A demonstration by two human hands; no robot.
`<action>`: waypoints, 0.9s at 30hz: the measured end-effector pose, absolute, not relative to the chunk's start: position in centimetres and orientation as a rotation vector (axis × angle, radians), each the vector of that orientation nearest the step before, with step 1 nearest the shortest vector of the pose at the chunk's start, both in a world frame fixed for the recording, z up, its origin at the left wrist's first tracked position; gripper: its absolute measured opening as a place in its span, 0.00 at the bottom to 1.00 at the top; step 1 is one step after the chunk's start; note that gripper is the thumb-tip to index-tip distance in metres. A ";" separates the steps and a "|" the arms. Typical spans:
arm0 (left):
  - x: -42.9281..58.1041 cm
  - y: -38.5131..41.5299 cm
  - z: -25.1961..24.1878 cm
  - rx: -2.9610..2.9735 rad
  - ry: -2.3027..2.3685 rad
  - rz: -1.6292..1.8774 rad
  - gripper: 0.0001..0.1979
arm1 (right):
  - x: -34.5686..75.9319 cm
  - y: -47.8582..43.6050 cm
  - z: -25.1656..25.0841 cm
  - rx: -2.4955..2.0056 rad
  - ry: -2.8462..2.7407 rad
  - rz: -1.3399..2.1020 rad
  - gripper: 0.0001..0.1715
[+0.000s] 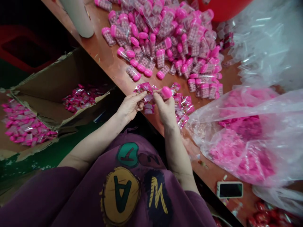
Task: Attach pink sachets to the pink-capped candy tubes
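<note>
My left hand (131, 106) pinches a small printed pink packet (146, 87) between thumb and fingers at the table's near edge. Close beside it, my right hand (166, 110) is closed around a small candy bottle whose pink cap (167, 92) shows above the fingers; the bottle's body is mostly hidden. More shiny pink packets (186, 105) lie on the table under and to the right of my right hand. Beyond both hands spreads a heap of clear bottles (160, 58) with pink caps and pale pink beads inside.
A large clear plastic bag (241, 135) of pink pieces covers the table's right side. A phone (229, 189) lies nearer me. Cardboard boxes (35, 85) with pink packed items stand at the left, below the table edge. A red container (224, 9) is at the back.
</note>
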State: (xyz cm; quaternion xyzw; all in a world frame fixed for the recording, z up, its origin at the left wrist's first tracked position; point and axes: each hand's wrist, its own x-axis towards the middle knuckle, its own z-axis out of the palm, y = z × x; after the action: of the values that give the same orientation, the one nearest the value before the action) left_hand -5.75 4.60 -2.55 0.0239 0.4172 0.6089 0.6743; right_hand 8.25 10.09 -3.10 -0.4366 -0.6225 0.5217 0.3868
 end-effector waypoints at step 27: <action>-2.4 2.4 -2.6 0.005 0.967 1.245 0.12 | 12.6 0.1 -4.3 -1.126 -1.312 1.503 0.26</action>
State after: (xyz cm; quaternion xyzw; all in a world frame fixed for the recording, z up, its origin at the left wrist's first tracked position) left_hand -2.38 2.39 -2.62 0.0023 0.4350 0.5602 0.7050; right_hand 12.63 0.07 -4.26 -0.4478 -0.5216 0.5976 0.4126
